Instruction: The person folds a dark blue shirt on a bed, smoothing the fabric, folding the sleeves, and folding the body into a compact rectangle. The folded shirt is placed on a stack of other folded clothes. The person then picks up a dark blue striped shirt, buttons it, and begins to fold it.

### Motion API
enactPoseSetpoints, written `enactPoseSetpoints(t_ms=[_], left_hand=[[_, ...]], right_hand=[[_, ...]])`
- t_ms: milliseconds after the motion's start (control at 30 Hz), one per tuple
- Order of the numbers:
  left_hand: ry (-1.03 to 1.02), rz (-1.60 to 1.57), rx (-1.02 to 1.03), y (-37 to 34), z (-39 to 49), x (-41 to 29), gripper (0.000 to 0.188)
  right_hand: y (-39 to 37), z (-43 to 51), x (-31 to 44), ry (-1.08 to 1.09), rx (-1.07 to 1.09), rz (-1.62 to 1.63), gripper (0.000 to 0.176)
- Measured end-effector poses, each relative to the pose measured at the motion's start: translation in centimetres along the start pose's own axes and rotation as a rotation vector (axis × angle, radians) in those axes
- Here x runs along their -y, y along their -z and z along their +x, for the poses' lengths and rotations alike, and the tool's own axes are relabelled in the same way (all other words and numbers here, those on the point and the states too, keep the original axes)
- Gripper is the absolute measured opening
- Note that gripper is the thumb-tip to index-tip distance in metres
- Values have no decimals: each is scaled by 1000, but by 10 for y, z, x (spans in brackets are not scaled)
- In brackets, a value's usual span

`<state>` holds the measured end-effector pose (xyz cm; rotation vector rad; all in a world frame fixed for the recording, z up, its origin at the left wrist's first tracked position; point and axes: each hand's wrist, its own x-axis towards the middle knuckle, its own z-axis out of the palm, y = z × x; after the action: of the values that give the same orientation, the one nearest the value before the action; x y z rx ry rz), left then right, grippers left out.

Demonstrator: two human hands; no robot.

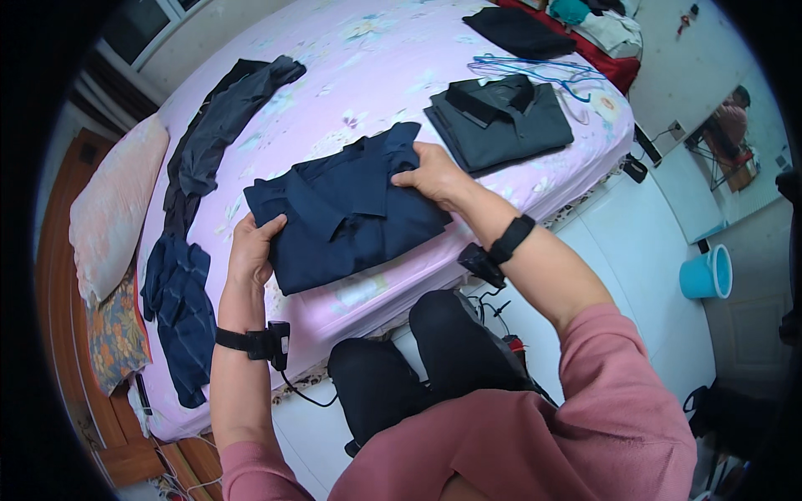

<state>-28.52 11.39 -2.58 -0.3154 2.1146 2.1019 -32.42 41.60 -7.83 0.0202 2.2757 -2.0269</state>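
A folded navy collared shirt point(357, 213) is held at the front edge of the bed, its collar facing up. My left hand point(254, 247) grips its left side, thumb on top. My right hand point(435, 175) pinches the shirt's upper right corner, with the thumb over the cloth. Just beyond my right hand, a folded dark grey-green collared shirt point(514, 125) lies on the bedsheet. To the left of my left hand is a crumpled navy garment point(182, 313). Long dark grey garments point(219, 131) lie loosely farther back on the left.
Blue wire hangers point(539, 67) and a folded black garment point(517, 31) lie at the back right of the floral bedsheet point(357, 81). A pink pillow point(119, 206) leans by the wooden headboard point(59, 282). A blue bucket point(705, 272) stands on the right.
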Motion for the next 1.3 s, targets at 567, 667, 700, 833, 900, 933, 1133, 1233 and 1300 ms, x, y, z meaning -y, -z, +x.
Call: enactPoseSetpoints(t_ms=[567, 667, 700, 833, 900, 933, 1133, 1233, 1300], left_hand=[[4, -427, 201, -296, 105, -28, 14], [65, -369, 149, -314, 130, -11, 15], [93, -319, 124, -317, 134, -2, 16], [129, -248, 56, -322, 151, 23, 21], [140, -276, 91, -320, 153, 29, 23], [130, -296, 97, -318, 153, 30, 25], [24, -12, -1, -284, 145, 19, 28], [-301, 101, -152, -272, 127, 18, 32], [-465, 113, -64, -266, 109, 21, 34]], right_hand=[[314, 54, 41, -11, -140, 8, 43], [326, 74, 8, -79, -189, 6, 40], [325, 77, -8, -98, -212, -3, 38], [315, 86, -51, -118, -301, 81, 29], [316, 86, -55, -100, -330, 117, 31], [318, 85, -54, -107, -335, 53, 33], [311, 73, -32, 60, -822, -870, 40], [286, 61, -22, 612, -851, -884, 38], [256, 65, -15, 794, -690, -909, 48]])
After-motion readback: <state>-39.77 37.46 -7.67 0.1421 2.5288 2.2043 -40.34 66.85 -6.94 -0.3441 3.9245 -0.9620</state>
